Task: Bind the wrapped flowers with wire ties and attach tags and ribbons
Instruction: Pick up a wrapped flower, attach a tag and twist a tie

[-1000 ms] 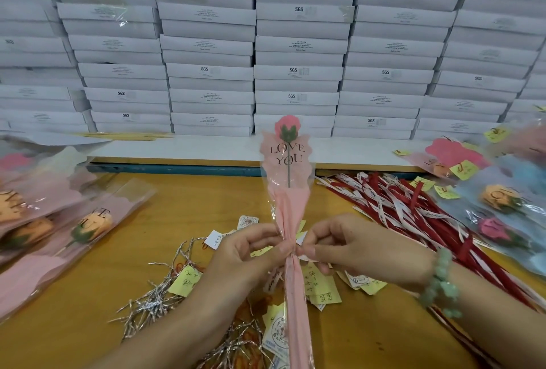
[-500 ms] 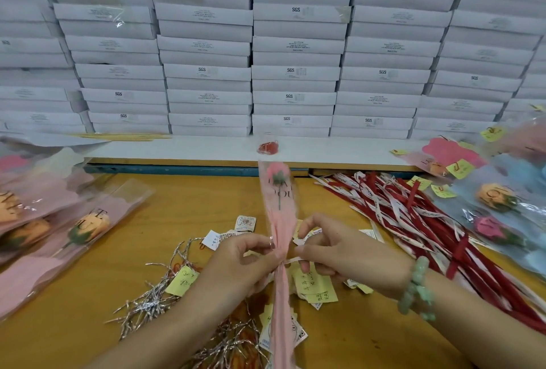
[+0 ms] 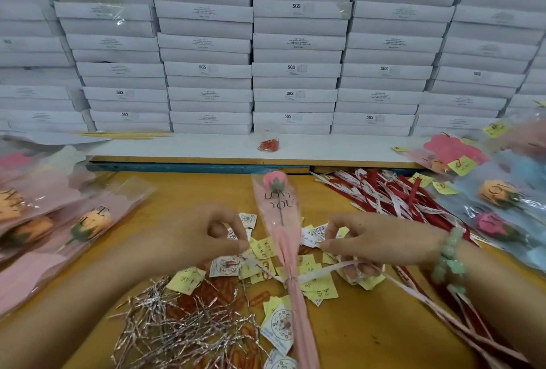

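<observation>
Pink wrapped flower (image 3: 283, 238) lies flat on the wooden table (image 3: 369, 339), bloom pointing away, white ribbon (image 3: 325, 271) looped round its gathered stem. 2 hands flank it: left hand (image 3: 204, 238) and right hand (image 3: 381, 240), fingers curled, each pinching the ribbon.

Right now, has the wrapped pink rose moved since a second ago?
Yes. The wrapped pink rose has dropped toward the table: its bloom was level with the white shelf, and now lies below that shelf's blue edge.
</observation>
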`<move>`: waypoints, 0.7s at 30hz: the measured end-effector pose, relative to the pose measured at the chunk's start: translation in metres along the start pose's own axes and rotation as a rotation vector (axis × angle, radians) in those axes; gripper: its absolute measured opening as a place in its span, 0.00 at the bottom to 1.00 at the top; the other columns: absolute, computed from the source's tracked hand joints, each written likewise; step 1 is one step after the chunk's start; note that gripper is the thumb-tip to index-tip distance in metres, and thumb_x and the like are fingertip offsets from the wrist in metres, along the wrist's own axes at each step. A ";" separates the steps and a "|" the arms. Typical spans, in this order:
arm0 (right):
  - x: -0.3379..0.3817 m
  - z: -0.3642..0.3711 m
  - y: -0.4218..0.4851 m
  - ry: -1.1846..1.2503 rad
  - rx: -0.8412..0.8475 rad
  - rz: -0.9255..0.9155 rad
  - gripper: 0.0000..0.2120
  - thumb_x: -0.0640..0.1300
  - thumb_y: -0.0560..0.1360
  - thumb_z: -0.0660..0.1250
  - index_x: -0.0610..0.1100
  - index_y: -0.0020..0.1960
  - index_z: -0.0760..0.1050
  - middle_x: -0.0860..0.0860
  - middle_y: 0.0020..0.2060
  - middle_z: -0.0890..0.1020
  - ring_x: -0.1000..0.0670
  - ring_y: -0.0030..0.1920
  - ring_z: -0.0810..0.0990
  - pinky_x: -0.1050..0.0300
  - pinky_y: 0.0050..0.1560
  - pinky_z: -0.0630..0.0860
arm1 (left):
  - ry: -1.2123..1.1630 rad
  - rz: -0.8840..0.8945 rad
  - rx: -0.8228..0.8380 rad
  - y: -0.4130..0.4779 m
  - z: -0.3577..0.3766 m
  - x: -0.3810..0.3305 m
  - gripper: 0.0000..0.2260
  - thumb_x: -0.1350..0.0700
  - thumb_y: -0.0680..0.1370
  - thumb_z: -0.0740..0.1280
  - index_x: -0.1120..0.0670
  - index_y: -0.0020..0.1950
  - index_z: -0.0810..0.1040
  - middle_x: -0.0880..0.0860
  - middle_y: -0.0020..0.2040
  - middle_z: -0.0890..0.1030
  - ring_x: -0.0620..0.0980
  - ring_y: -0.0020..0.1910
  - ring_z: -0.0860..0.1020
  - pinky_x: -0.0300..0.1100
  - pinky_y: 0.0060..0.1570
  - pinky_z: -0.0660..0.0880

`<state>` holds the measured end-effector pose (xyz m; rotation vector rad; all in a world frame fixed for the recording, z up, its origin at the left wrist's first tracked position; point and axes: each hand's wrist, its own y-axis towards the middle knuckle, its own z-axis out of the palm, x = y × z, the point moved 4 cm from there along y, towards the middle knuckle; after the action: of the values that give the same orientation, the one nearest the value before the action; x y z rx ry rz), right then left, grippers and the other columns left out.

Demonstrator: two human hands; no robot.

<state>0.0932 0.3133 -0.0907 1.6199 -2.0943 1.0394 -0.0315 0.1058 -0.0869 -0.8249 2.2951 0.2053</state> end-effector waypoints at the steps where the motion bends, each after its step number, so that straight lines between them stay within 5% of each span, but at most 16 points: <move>1: -0.002 -0.005 -0.002 0.001 0.000 0.013 0.12 0.53 0.80 0.61 0.45 0.55 0.71 0.50 0.32 0.81 0.56 0.25 0.73 0.64 0.29 0.71 | -0.084 0.025 0.002 0.000 -0.006 0.000 0.09 0.41 0.72 0.71 0.45 0.46 0.82 0.46 0.25 0.71 0.42 0.25 0.68 0.35 0.30 0.65; 6: -0.005 -0.030 -0.011 0.203 0.042 -0.017 0.22 0.61 0.73 0.64 0.44 0.56 0.74 0.48 0.33 0.81 0.52 0.28 0.76 0.61 0.34 0.76 | -0.625 0.213 -0.019 0.001 -0.015 -0.008 0.16 0.46 0.65 0.79 0.52 0.48 0.85 0.54 0.28 0.75 0.44 0.28 0.73 0.33 0.39 0.74; 10: -0.011 -0.035 -0.020 0.224 0.251 -0.069 0.22 0.62 0.75 0.64 0.44 0.57 0.73 0.45 0.36 0.83 0.49 0.33 0.81 0.59 0.39 0.79 | -1.003 0.301 -0.015 0.000 -0.012 -0.015 0.17 0.51 0.62 0.82 0.55 0.47 0.86 0.59 0.25 0.70 0.58 0.56 0.82 0.50 0.61 0.76; 17: -0.014 -0.016 -0.024 0.177 0.726 -0.208 0.09 0.34 0.78 0.64 0.45 0.50 0.66 0.49 0.39 0.84 0.53 0.40 0.83 0.60 0.44 0.79 | -1.287 0.278 -0.152 -0.003 -0.018 -0.020 0.09 0.56 0.67 0.72 0.52 0.46 0.86 0.48 0.23 0.71 0.48 0.36 0.83 0.44 0.45 0.81; 21: -0.009 -0.007 -0.018 0.079 0.719 -0.232 0.08 0.34 0.78 0.65 0.46 0.46 0.72 0.42 0.40 0.83 0.52 0.40 0.83 0.63 0.39 0.78 | -1.203 0.282 -0.114 -0.001 -0.015 -0.018 0.18 0.51 0.60 0.81 0.52 0.48 0.86 0.48 0.29 0.76 0.46 0.35 0.81 0.38 0.39 0.80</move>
<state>0.1115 0.3228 -0.0850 2.0111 -1.4997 1.8618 -0.0286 0.1087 -0.0640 -0.2521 1.2331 0.7324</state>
